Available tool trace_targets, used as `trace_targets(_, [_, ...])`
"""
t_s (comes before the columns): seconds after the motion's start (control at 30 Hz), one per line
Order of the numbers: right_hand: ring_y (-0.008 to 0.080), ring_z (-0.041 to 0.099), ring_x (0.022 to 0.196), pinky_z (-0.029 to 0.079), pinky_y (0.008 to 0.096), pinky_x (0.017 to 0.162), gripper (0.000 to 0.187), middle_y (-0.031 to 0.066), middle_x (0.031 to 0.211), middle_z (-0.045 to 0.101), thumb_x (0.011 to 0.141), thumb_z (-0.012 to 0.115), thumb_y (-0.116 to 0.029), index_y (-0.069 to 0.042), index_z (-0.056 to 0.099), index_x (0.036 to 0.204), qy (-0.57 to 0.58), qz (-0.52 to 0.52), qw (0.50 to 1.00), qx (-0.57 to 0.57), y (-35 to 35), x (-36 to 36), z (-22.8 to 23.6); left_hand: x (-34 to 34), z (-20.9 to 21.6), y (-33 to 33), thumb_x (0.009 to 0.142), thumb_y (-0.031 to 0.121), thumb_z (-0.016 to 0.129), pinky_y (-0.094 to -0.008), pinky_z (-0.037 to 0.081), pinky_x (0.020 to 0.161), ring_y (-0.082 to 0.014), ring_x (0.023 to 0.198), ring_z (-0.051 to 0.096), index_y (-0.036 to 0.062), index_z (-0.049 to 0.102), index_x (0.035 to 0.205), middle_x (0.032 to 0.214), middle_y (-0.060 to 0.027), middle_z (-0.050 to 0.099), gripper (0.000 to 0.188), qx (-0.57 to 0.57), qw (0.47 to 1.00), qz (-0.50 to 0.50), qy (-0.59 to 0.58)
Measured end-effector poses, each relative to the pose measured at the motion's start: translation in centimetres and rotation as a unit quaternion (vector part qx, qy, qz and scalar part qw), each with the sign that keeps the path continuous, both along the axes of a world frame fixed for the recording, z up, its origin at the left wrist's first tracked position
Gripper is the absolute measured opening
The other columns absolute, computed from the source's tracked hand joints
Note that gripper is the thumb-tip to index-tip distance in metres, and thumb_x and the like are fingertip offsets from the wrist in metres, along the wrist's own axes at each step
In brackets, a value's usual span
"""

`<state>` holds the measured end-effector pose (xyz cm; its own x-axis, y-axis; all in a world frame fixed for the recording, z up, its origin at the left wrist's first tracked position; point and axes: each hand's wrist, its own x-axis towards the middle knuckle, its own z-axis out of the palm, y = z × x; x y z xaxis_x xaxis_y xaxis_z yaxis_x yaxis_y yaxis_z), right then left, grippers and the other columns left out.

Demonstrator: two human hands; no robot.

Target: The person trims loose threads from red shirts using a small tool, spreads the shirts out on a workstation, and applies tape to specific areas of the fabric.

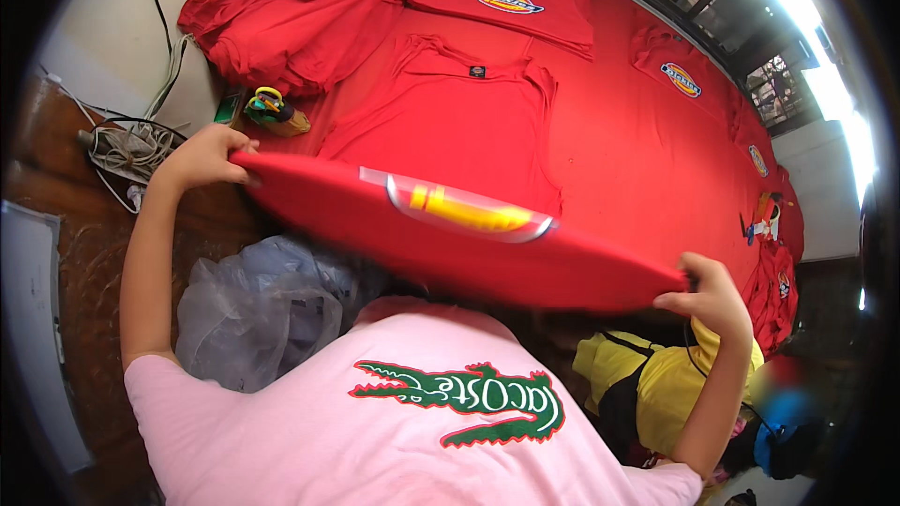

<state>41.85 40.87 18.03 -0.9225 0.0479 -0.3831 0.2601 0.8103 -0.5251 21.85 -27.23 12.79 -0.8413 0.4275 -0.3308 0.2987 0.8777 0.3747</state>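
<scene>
Head camera looks steeply down, close over table [647,141].

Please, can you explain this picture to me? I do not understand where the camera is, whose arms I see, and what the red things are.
The camera sits on a person's head and looks down, so edges bend. The two bare arms belong to that person, who wears a pink shirt. The left hand and right hand each grip one end of a red folded shirt with a clear sticker on it, held flat above the table. The table has a red cover, and more red shirts lie spread on it. A tape dispenser sits at the table's left edge. A plastic bag lies below.
</scene>
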Motion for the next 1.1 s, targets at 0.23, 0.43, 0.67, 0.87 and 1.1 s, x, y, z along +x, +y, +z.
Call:
trace_targets(0.23, [-0.0027, 0.041, 0.056, 0.024, 0.0151, 0.045, 0.039, -0.0076, 0.084, 0.058, 0.086, 0.066, 0.005, -0.005, 0.057, 0.122, 0.225, -0.137, 0.904, -0.337, 4.8, -0.8, 2.3, 0.0, 4.9, 1.4, 0.085, 0.011, 0.078, -0.0303, 0.051, 0.1, -0.011, 0.105, 0.062, 0.0056, 0.055, 0.119, 0.111, 0.0004, 0.062, 0.042, 0.437, 0.891, 0.081, -0.094])
trace_targets(0.43, [0.0016, 0.037, 0.055, 0.031, 0.0212, 0.05, 0.033, -0.0095, 0.072, 0.047, 0.1, 0.069, -0.011, -0.007, 0.061, 0.132, 0.329, -0.211, 0.841, -0.375, 5.2, -17.8, -1.1, -12.9, 0.2, 9.8, 0.102, 0.016, 0.065, -0.031, 0.037, 0.113, -0.0139, 0.125, 0.054, 0.0045, 0.049, 0.147, 0.137, -0.0051, 0.058, 0.05, 0.509, 0.832, 0.198, 0.099])
trace_targets(0.67, [-0.0017, 0.045, 0.061, 0.033, 0.0175, 0.05, 0.016, -0.0076, 0.089, 0.061, 0.103, 0.067, -0.015, -0.01, 0.069, 0.118, 0.501, -0.212, 0.809, -0.222, 6.5, -23.8, 4.8, -23.2, 7.1, 12.5, 0.1, 0.005, 0.058, -0.0335, 0.049, 0.096, -0.018, 0.102, 0.065, 0.0065, 0.072, 0.117, 0.105, -0.0038, 0.072, 0.022, 0.456, 0.784, 0.152, 0.393])
trace_targets(0.87, [0.0023, 0.039, 0.072, 0.034, 0.0213, 0.064, 0.01, -0.0097, 0.084, 0.054, 0.102, 0.069, -0.016, -0.007, 0.073, 0.104, 0.497, -0.206, 0.843, -0.009, 4.1, -21.7, -3.8, -18.3, 0.3, 13.3, 0.108, 0.015, 0.056, -0.0299, 0.048, 0.105, -0.0153, 0.114, 0.067, -0.0033, 0.07, 0.119, 0.116, -0.0098, 0.074, 0.026, 0.348, 0.868, 0.112, 0.337])
trace_targets(1.1, [0.0069, 0.044, 0.073, 0.04, 0.022, 0.067, 0.017, -0.0032, 0.084, 0.057, 0.088, 0.076, 0.0, -0.004, 0.068, 0.102, 0.248, -0.32, 0.896, -0.182, -3.6, -16.4, -26.4, -9.8, -22.2, 7.3, 0.107, 0.015, 0.057, -0.0317, 0.051, 0.096, -0.0161, 0.103, 0.068, -0.0013, 0.07, 0.113, 0.107, -0.0115, 0.074, 0.022, 0.312, 0.905, 0.262, 0.121])
